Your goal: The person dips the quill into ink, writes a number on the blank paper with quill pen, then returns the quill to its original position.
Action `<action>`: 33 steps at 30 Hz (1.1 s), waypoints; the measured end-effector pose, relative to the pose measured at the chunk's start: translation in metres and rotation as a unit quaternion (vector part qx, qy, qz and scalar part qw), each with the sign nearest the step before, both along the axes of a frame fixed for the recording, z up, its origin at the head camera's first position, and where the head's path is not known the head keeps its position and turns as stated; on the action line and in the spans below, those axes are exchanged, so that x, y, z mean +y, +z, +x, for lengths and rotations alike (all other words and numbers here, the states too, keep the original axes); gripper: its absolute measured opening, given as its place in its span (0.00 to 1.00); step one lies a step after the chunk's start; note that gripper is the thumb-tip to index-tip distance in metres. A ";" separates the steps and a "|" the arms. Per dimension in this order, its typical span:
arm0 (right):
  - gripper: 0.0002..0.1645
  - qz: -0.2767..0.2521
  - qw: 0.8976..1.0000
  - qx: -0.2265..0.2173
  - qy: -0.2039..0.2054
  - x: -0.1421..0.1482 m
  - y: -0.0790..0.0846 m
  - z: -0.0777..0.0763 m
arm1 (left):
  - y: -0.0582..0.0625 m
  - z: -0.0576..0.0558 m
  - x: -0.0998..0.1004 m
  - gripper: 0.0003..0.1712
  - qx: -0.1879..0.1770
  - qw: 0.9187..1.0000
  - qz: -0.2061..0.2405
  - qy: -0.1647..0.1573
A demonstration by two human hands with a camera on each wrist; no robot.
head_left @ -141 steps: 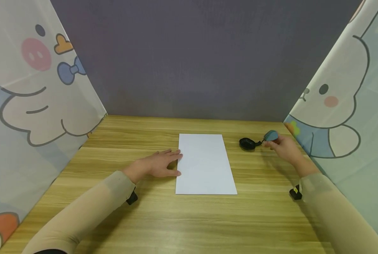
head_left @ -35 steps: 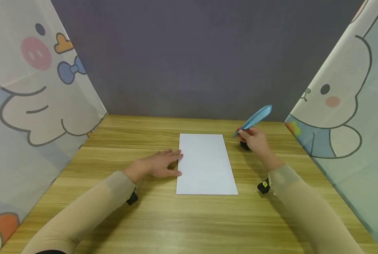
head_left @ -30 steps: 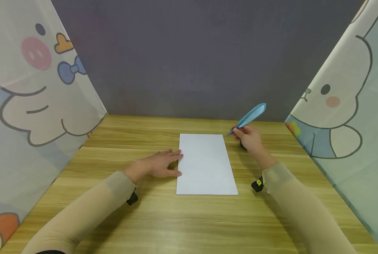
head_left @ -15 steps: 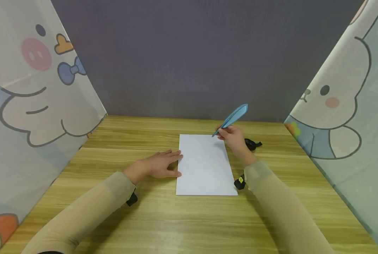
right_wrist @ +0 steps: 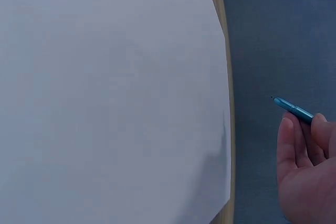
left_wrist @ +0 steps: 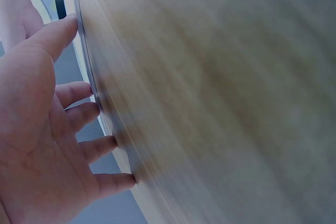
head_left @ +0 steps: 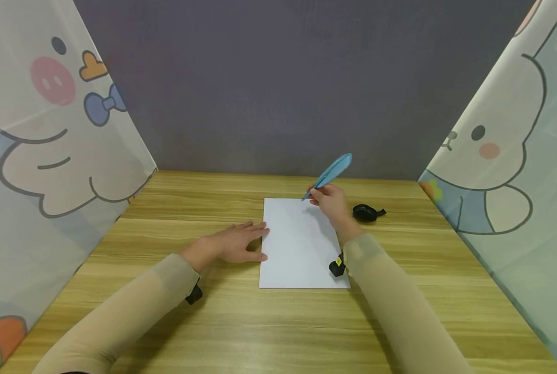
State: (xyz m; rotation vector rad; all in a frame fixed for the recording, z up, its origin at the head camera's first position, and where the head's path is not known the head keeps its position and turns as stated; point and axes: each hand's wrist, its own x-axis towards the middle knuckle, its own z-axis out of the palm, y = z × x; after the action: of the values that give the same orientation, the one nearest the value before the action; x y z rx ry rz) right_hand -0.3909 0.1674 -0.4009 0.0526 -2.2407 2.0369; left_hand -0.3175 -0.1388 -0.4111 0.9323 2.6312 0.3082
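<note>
At right wrist alone, dark nib (right_wrist: 272, 97) shows: right hand (right_wrist: 311, 174) pinches pen (right_wrist: 295, 110); left hand (head_left: 238, 244) splayed.

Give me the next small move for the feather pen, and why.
Probably lower the feather pen until its tip meets the paper: the right hand holds it with the tip clear of the paper, while the left hand touches the paper's left edge.

Pen (head_left: 331, 173) poised above paper (head_left: 292, 244)

The blue pen, feather-shaped with a shiny barrel, slants in the right hand's (head_left: 333, 205) pinch, its bare tip down and leftward near the far edge. The paper lies flat, white and blank, lengthwise from the person; the left hand's (head_left: 236, 243) fingertips touch its left edge.
</note>
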 end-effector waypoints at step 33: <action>0.17 0.055 0.997 -0.036 -0.049 -0.003 -0.019 -0.016 | 0.003 0.002 -0.001 0.51 -0.003 1.000 0.006 -0.003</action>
State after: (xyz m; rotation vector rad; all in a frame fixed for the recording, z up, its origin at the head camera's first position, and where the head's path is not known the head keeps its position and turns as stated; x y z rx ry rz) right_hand -0.4073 0.1646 -0.4195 -0.1212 -2.3478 1.8945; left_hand -0.3153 -0.1396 -0.4079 0.9410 2.6231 0.3250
